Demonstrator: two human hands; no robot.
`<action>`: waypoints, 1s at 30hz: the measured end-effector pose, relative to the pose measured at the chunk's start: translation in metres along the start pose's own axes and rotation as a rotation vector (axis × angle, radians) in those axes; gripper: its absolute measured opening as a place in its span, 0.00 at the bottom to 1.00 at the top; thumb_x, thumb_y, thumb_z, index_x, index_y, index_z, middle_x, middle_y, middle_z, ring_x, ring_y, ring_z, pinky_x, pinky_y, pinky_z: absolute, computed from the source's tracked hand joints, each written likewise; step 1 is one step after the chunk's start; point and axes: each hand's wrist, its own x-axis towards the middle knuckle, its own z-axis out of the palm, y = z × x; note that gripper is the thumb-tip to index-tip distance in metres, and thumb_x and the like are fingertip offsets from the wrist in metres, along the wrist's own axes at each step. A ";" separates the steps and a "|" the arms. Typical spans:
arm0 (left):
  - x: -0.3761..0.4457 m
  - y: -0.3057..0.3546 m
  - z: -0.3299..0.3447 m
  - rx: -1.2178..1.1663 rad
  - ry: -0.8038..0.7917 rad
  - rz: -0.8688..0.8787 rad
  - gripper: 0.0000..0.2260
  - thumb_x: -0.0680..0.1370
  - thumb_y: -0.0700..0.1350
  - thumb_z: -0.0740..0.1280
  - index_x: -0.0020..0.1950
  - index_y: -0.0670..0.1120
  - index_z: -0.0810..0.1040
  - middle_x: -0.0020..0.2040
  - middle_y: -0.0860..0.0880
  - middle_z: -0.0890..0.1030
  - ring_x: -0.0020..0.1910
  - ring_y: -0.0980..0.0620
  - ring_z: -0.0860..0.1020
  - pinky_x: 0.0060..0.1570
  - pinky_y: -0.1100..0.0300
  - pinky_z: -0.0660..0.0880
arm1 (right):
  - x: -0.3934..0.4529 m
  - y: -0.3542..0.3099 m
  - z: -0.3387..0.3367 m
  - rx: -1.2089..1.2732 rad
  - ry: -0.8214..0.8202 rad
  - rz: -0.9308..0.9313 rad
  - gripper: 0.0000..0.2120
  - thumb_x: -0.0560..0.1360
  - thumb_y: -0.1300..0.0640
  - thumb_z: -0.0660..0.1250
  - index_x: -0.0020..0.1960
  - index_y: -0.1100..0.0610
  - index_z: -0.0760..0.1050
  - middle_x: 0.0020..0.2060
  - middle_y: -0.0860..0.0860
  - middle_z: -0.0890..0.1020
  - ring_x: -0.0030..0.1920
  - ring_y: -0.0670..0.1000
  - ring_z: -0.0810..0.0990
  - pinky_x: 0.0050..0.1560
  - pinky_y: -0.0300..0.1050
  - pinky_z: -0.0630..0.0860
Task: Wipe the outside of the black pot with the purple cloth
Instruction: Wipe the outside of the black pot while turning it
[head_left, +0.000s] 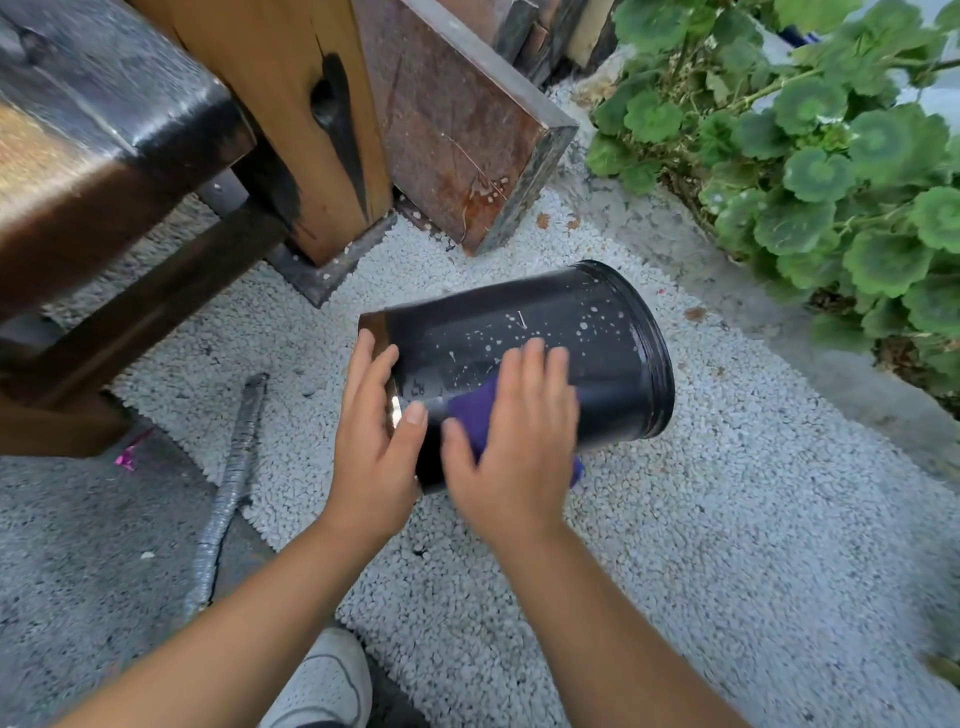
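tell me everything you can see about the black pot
The black pot looks like glossy plastic, round, tapering to its base, with a ridged rim. It is tipped on its side over white gravel, base toward the person. Pale spatter dots its upper wall. The left hand steadies the base end; the right hand presses the purple cloth against its side.

Most of the purple cloth (470, 415) lies hidden under the right hand (511, 441), whose fingers (535, 364) are motion-blurred. The left hand (376, 441) covers the black pot (571, 332)'s base. The white shoe (322, 680) and wooden bench (104, 156) are cut off by the picture's edges.
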 end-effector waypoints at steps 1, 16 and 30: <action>-0.003 -0.002 0.000 -0.021 -0.004 0.005 0.30 0.79 0.57 0.56 0.75 0.40 0.63 0.80 0.46 0.54 0.77 0.63 0.53 0.71 0.70 0.53 | -0.006 -0.009 0.004 -0.012 -0.031 -0.066 0.38 0.75 0.41 0.57 0.77 0.62 0.53 0.77 0.58 0.56 0.78 0.56 0.45 0.75 0.54 0.45; -0.002 -0.016 -0.004 0.609 -0.109 0.037 0.31 0.79 0.61 0.53 0.78 0.47 0.56 0.80 0.51 0.52 0.79 0.53 0.40 0.76 0.50 0.44 | 0.009 0.067 -0.007 0.215 0.218 0.340 0.34 0.73 0.41 0.62 0.73 0.57 0.59 0.77 0.53 0.57 0.77 0.52 0.51 0.75 0.56 0.50; 0.001 -0.036 0.000 0.160 -0.192 0.111 0.38 0.81 0.65 0.47 0.78 0.36 0.54 0.80 0.42 0.46 0.80 0.52 0.45 0.76 0.62 0.45 | -0.022 -0.004 0.033 -0.136 -0.064 -0.090 0.35 0.77 0.39 0.52 0.77 0.58 0.53 0.78 0.52 0.47 0.78 0.54 0.41 0.74 0.56 0.43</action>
